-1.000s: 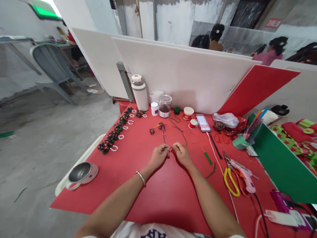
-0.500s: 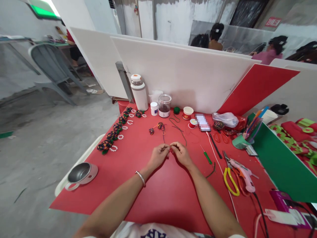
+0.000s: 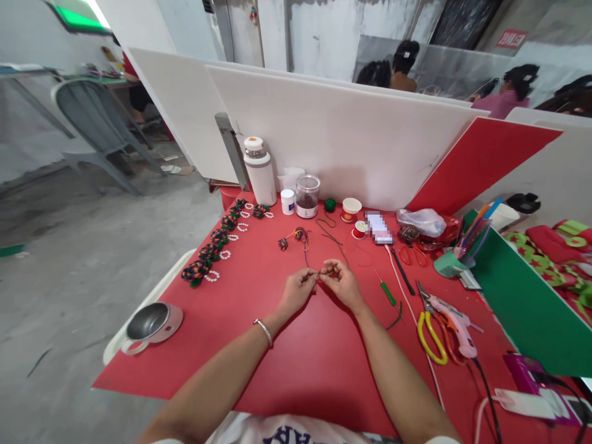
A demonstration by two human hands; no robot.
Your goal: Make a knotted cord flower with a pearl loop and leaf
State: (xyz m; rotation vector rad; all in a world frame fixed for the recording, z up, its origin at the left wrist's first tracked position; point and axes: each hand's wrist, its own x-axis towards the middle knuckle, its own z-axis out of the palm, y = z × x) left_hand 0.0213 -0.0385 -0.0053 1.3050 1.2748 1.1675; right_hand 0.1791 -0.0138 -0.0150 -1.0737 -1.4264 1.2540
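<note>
My left hand [image 3: 300, 288] and my right hand [image 3: 341, 283] meet over the middle of the red table. Thumb and fingers of each are pinched at the tips on a short bit of thin cord [image 3: 319, 273], mostly covered by the fingers. Just beyond the left hand, a multicoloured cord trails from a small wound ball [image 3: 300, 234], beside a small knotted piece [image 3: 282, 244]. A dark green cord [image 3: 329, 223] runs from a green ball [image 3: 330, 205] down towards my right hand. Knotted multicoloured pieces with white bead loops [image 3: 197, 271] line the left edge.
A steel mug [image 3: 152, 325] stands at the left edge, a white flask [image 3: 259, 172] and a clear jar [image 3: 308, 197] at the back. On the right lie a green-handled hook tool [image 3: 387, 293], yellow-handled pliers [image 3: 430, 336], a pink glue gun [image 3: 456, 324] and cables. White boards wall off the far side.
My right hand has shifted slightly right, and its fingers have lifted and straightened a little at the pinch. The left hand stays almost in place.
</note>
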